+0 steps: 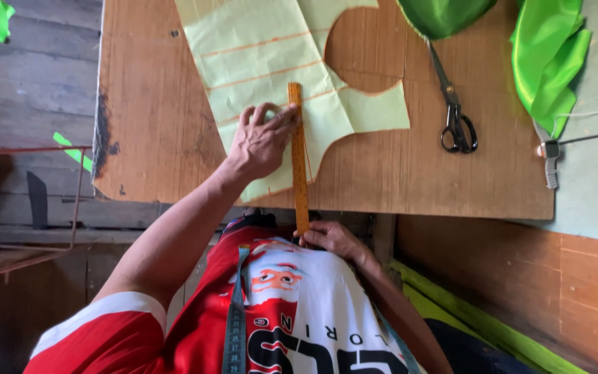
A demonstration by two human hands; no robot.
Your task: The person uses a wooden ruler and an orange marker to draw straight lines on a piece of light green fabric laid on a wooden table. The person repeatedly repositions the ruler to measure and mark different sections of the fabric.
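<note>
Left hand [261, 142]: fingers spread and pressed flat on the pale yellow fabric piece [278, 69], fingertips against the side of the wooden ruler [299, 159]
Right hand [333, 239]: at the near edge of the worktop [153, 125], fingers closed on the ruler's near end, which juts past that edge toward the person's body
Ruler: lies straight across the near part of the fabric, its far end reaching the orange chalk lines
Fabric piece: spread from the far edge of the worktop down toward the near edge, with a curved cut-out on its right side
Scissors [455, 121]: black-handled, lying shut to the right of the fabric, well apart from both hands
Bright green cloth [548, 55]: bunched at the far right corner
Risk: the ruler looks likely to pivot, since only one end is gripped; the thin fabric could creep under the flat palm and skew any line; its near end hangs off the edge and may drag the piece
</note>
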